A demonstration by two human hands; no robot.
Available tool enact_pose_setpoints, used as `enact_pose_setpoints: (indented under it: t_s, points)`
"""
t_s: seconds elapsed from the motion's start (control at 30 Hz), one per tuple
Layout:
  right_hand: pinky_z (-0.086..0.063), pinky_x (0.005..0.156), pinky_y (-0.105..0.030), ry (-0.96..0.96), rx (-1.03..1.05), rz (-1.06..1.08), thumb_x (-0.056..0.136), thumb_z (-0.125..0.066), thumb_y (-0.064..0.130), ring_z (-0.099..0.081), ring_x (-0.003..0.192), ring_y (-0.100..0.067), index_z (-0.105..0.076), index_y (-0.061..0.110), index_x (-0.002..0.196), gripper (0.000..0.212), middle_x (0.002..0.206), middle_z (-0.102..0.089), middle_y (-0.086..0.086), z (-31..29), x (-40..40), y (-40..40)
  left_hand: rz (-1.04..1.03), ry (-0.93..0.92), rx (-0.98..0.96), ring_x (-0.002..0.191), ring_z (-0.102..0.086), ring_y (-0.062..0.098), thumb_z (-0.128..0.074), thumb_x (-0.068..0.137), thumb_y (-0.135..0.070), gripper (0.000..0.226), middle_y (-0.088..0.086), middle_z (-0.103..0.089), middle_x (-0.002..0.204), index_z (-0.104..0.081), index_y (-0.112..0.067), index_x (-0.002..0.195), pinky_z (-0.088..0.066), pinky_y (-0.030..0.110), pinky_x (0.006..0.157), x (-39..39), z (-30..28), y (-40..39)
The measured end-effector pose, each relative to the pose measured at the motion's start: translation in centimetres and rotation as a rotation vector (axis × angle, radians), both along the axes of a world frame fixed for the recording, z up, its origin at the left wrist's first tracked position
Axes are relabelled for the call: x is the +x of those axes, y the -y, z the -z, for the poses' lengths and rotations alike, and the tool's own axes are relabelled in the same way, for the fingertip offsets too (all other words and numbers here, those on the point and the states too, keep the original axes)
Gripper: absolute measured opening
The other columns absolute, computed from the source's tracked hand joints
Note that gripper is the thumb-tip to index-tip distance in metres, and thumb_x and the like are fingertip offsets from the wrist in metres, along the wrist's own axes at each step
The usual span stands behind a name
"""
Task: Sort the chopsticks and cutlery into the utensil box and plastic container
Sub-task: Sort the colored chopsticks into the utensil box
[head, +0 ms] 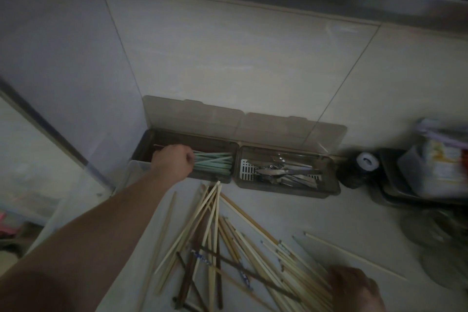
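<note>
A brown utensil box (157,138) with its lid up stands against the wall. Inside it lie several pale green chopsticks (215,164). My left hand (172,159) reaches into this box and grips the ends of the green chopsticks. To its right a second brown box (329,185) holds metal cutlery (283,172) on a white slotted tray. A loose pile of wooden chopsticks (228,248) is spread on the counter in front. My right hand (354,289) rests on the pile's right part at the bottom edge; its fingers are blurred.
A dark jar with a white cap (364,164) stands right of the boxes. A tray with a plastic packet (435,167) is at the far right. A clear plastic container (134,170) sits left of the box. The counter's left edge drops off.
</note>
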State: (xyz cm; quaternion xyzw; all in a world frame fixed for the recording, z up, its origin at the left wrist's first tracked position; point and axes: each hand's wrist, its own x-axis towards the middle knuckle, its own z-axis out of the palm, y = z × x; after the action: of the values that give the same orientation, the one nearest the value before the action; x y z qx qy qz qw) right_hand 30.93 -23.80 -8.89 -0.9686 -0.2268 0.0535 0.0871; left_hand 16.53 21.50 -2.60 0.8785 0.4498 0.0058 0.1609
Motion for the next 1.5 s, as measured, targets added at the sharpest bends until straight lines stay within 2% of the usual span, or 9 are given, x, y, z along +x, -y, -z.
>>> enact_pose_setpoints:
  t_s: [0.1, 0.23, 0.4, 0.73, 0.9, 1.07, 1.2, 1.33, 1.5]
  points:
    - [-0.028, 0.064, -0.03, 0.074, 0.073, -0.02, 0.077, -0.036, 0.048, -0.053, 0.07, -0.03, -0.068, 0.028, 0.074, 0.038, 0.077, -0.064, -0.003, -1.1, -1.1, -0.8, -0.012, 0.019, 0.025, 0.102, -0.063, 0.025, -0.057, 0.089, -0.034, 0.019, -0.002, -0.072, 0.105, -0.069, -0.03, 0.103, -0.047, 0.038, 0.091, -0.4, -0.2, 0.2]
    - [-0.043, 0.061, -0.038, 0.185, 0.272, 0.047, 0.072, -0.043, 0.036, -0.052, 0.064, -0.033, -0.066, 0.017, 0.066, 0.03, 0.065, -0.06, -0.012, -3.5, -2.6, -3.3, -0.029, 0.123, 0.167, 0.104, -0.057, 0.026, -0.057, 0.086, -0.034, 0.023, -0.002, -0.067, 0.107, -0.07, -0.028, 0.104, -0.04, 0.039, 0.093, -1.7, -0.2, 2.1]
    - [-0.045, 0.06, -0.028, -0.044, 0.509, 0.097, 0.088, -0.056, 0.036, -0.065, 0.069, -0.031, -0.068, 0.02, 0.094, 0.021, 0.088, -0.07, -0.013, -5.2, -1.1, -9.5, -0.004, 0.194, 0.268, 0.105, -0.054, 0.027, -0.047, 0.075, -0.04, 0.035, -0.003, -0.066, 0.112, -0.072, -0.026, 0.096, -0.038, 0.048, 0.098, -4.1, 0.3, 4.9]
    - [-0.049, 0.078, -0.038, -0.074, 0.339, -0.725, 0.076, -0.057, -0.01, -0.059, 0.091, -0.036, -0.068, 0.009, 0.094, 0.029, 0.097, -0.065, -0.014, -7.8, -1.5, -29.9, -0.071, 0.207, 0.172, 0.123, -0.047, 0.032, -0.044, 0.074, -0.049, 0.044, 0.003, -0.052, 0.136, -0.067, -0.031, 0.108, -0.038, 0.054, 0.103, -6.8, 0.0, 9.2]
    - [-0.037, 0.099, -0.033, -0.088, 0.041, -0.839, 0.088, -0.05, 0.0, -0.046, 0.119, -0.028, -0.063, 0.02, 0.119, 0.039, 0.126, -0.059, -0.005, -6.3, -1.8, -34.1, -0.028, 0.338, 0.18, 0.113, -0.056, 0.032, -0.052, 0.074, -0.043, 0.036, 0.006, -0.06, 0.126, -0.069, -0.025, 0.101, -0.047, 0.051, 0.093, -8.5, 0.2, 10.0]
    - [-0.034, 0.106, -0.036, -0.097, 0.002, -0.845, 0.099, -0.041, 0.016, -0.045, 0.123, -0.027, -0.062, 0.022, 0.122, 0.032, 0.129, -0.059, -0.003, -6.0, -1.3, -33.9, 0.001, 0.293, 0.243, 0.118, -0.051, 0.034, -0.056, 0.074, -0.038, 0.032, 0.004, -0.059, 0.126, -0.068, -0.025, 0.1, -0.042, 0.057, 0.094, -9.5, 0.3, 10.8]
    - [-0.045, 0.1, -0.04, -0.206, 0.315, -0.826, 0.093, -0.054, 0.01, -0.057, 0.109, -0.03, -0.07, 0.009, 0.109, 0.022, 0.114, -0.067, -0.011, -6.8, -0.5, -31.6, 0.19, 0.331, 0.327, 0.122, -0.049, 0.036, -0.058, 0.08, -0.034, 0.028, 0.005, -0.058, 0.126, -0.065, -0.023, 0.105, -0.036, 0.06, 0.1, -9.2, 0.0, 13.7]
    - [-0.041, 0.097, -0.026, 0.017, 0.563, -0.7, 0.092, -0.05, 0.023, -0.061, 0.105, -0.024, -0.07, 0.013, 0.104, 0.026, 0.11, -0.068, -0.005, -7.5, -0.1, -22.9, 0.431, 0.323, 0.31, 0.13, -0.045, 0.029, -0.061, 0.081, -0.037, 0.034, 0.0, -0.055, 0.132, -0.063, -0.028, 0.114, -0.031, 0.051, 0.107, -10.9, 1.6, 18.6]
    - [-0.036, 0.098, -0.046, 0.225, 0.186, -0.776, 0.088, -0.039, 0.053, -0.049, 0.12, -0.026, -0.049, 0.033, 0.127, 0.045, 0.14, -0.046, 0.007, -2.6, -5.3, -8.7, 0.282, 0.296, 0.207, 0.125, -0.054, 0.032, -0.061, 0.073, -0.045, 0.058, 0.004, -0.052, 0.142, -0.062, -0.028, 0.128, -0.037, 0.049, 0.103, -13.3, 4.7, 23.2]
